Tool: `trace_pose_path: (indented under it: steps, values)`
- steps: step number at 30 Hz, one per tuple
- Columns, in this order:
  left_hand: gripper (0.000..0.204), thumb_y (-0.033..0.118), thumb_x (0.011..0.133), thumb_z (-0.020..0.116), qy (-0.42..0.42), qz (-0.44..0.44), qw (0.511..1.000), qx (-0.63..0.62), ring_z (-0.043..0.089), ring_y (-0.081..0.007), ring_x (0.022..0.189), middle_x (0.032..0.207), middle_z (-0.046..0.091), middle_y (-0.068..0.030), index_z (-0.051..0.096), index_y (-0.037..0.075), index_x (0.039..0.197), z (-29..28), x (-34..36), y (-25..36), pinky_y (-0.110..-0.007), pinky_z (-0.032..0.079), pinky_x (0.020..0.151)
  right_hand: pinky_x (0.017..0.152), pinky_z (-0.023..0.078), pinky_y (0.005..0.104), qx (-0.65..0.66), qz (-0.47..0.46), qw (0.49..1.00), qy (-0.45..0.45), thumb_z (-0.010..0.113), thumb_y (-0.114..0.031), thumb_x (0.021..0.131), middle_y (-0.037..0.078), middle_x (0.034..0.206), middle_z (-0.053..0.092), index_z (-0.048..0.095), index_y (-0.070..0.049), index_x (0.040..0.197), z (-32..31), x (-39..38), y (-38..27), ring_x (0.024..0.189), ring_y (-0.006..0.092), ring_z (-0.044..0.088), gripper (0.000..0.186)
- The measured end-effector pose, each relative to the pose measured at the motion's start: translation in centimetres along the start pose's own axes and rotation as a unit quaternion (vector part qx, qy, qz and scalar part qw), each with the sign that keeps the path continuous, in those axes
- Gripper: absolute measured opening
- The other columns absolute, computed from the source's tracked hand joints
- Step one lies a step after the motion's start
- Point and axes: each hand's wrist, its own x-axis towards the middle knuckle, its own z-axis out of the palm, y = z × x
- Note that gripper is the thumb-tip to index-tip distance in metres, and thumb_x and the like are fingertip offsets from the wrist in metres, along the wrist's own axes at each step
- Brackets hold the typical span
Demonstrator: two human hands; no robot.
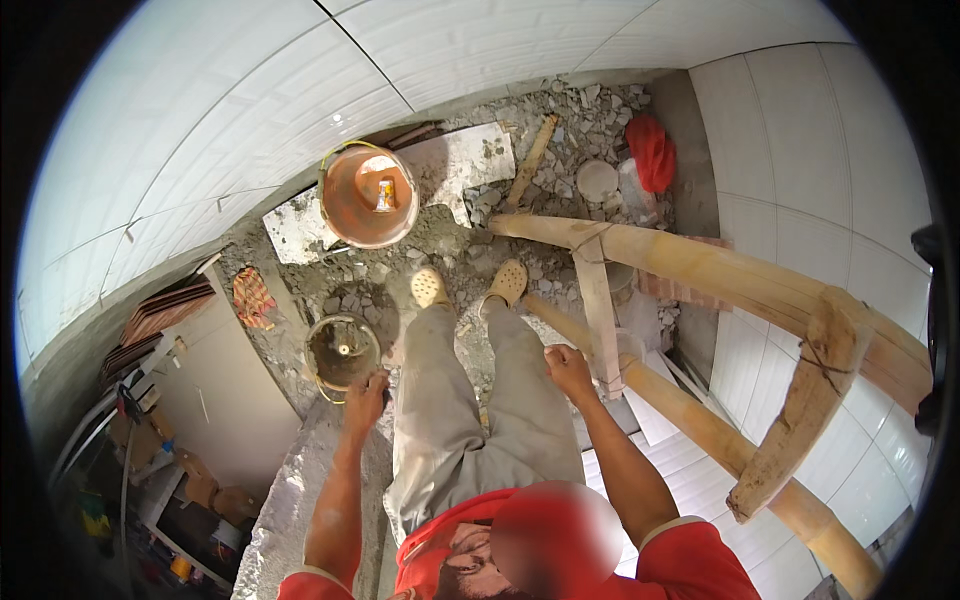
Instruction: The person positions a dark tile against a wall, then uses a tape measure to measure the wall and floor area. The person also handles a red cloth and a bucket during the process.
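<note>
My left hand is closed beside my left leg, overlapping the lower edge of a small bucket with grey residue and a yellow handle; I cannot make out what it grips. By my right thigh, my right hand has curled fingers, their contents hidden, near a wooden rung tied between bamboo poles. Both feet, in beige clogs, stand on rubble. Ahead, a larger orange-stained bucket holds a small packet.
The bamboo ladder with a rough wooden crosspiece fills my right side. Tiled walls surround broken rubble, a red bag and a patterned rag. A concrete ledge, stacked tiles and cluttered items are at left.
</note>
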Motion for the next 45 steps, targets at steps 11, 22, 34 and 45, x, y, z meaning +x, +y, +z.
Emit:
trace_pose_path:
  steps: [11,22,34,45]
  values:
    - [0.04,0.033,0.094,0.061,-0.007,0.085,0.996,0.014,0.063,-0.0194,0.086,0.093,0.07,-0.0113,0.067,-0.003,0.111,-6.5,21.1,-2.4,-0.034,0.049,0.081,0.085,0.052,0.0383,-0.021,0.036,0.997,0.058,0.059,-0.032,0.095,0.019,0.102,0.072,0.069,-0.002,0.108,11.9,9.2,3.4,0.095,0.0314,0.069,0.035]
    - [0.061,0.03,0.09,0.06,0.189,0.356,0.883,0.239,0.053,-0.0424,0.123,0.131,0.056,-0.0288,0.047,-0.002,0.141,-15.1,47.5,3.9,-0.047,0.041,0.106,0.08,0.051,0.0352,0.011,-0.03,0.999,-0.012,0.059,-0.028,0.098,0.016,0.095,0.07,0.068,0.0,0.109,27.7,12.8,-5.1,0.087,0.0267,0.067,0.032]
    - [0.045,0.031,0.083,0.063,0.139,0.207,0.951,0.181,0.069,-0.0382,0.096,0.096,0.069,-0.0281,0.067,0.009,0.121,-16.7,51.2,6.2,-0.046,0.053,0.086,0.071,0.056,0.0291,0.206,0.164,0.962,-0.075,0.058,-0.028,0.1,0.011,0.104,0.066,0.063,0.003,0.119,32.8,5.1,-2.6,0.082,0.0154,0.063,0.037]
    - [0.028,0.029,0.087,0.064,0.055,0.252,0.96,0.107,0.064,-0.0385,0.092,0.09,0.067,-0.0234,0.072,0.003,0.095,-28.8,32.8,-2.5,-0.048,0.05,0.081,0.064,0.052,0.0263,0.112,0.114,0.98,-0.118,0.058,-0.03,0.1,0.008,0.097,0.065,0.063,0.001,0.116,34.8,-1.1,-5.7,0.074,0.0125,0.06,0.035]
